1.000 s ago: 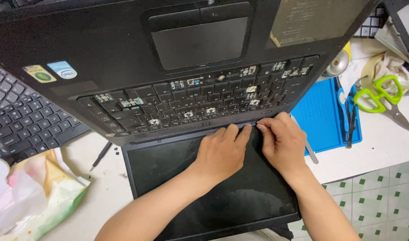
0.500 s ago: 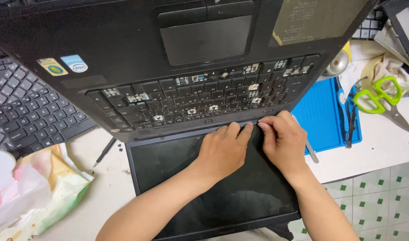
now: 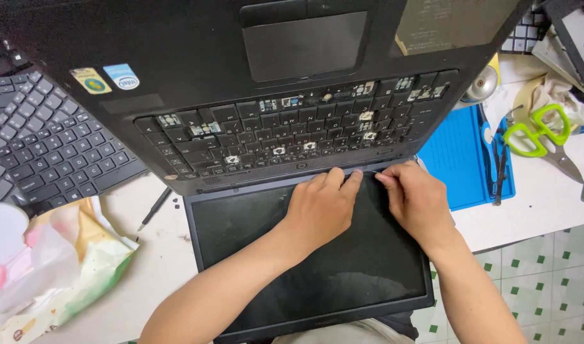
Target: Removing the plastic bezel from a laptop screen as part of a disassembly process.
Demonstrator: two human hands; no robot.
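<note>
Black laptop screen (image 3: 304,267) under both hands; fingertips (image 3: 352,181) at hinge edge.

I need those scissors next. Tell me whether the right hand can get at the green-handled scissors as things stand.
Probably yes. The right hand rests on the laptop screen by the hinge, and the scissors lie in the open further right, past the blue mat. Nothing stands between them.

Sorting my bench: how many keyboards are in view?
3: black laptop's built-in keyboard at centre, loose black keyboard on the left, another keyboard's corner top right. More may be hidden.
</note>
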